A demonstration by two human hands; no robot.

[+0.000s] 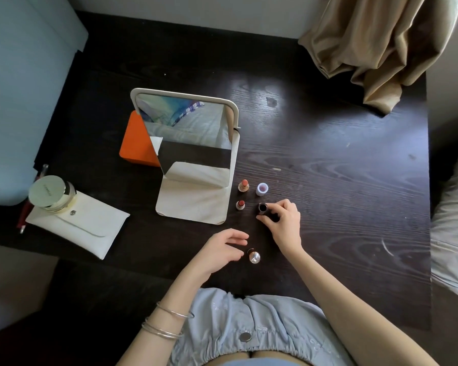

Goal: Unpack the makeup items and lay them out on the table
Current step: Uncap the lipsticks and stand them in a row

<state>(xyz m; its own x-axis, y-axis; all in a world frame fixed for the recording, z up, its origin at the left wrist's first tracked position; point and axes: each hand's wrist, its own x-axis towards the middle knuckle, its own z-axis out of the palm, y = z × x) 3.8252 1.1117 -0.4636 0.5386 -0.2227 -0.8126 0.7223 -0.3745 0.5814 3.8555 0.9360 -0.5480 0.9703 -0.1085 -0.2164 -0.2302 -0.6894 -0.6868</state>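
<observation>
On the dark wood-grain table (328, 159), just right of the cream folding stand mirror (193, 143), the right hand (284, 220) curls its fingers round a dark cylindrical lipstick cap (262, 208), open end tilted up and to the left; the fingers hide most of its barrel, so whether its lower end touches the table cannot be told. Far of it stands a small pale lilac cap (262, 189), upright and apart. Left of these two, beside the mirror's base, stand two uncapped lipsticks: a coral lipstick in a gold tube (243, 185) farther away and a red-brown lipstick in a short pale tube (240, 205) nearer. The left hand (222, 248) hovers near the table's near edge with fingers relaxed and spread, gripping nothing; just right of its fingertips lies a small gold-collared item with a shiny rounded top (253, 256) (too glary to identify). Behind the mirror an orange box (135, 143) is largely hidden. At far left a round pale-gold lidded jar (50, 192) rests on a white snap-flap pouch (77, 225); lettering on its lid is too blurred to read. Red pencil-like sticks (24, 215) poke out from behind jar and pouch, mostly covered. A tan curtain (381, 48) drapes onto the far right corner.
</observation>
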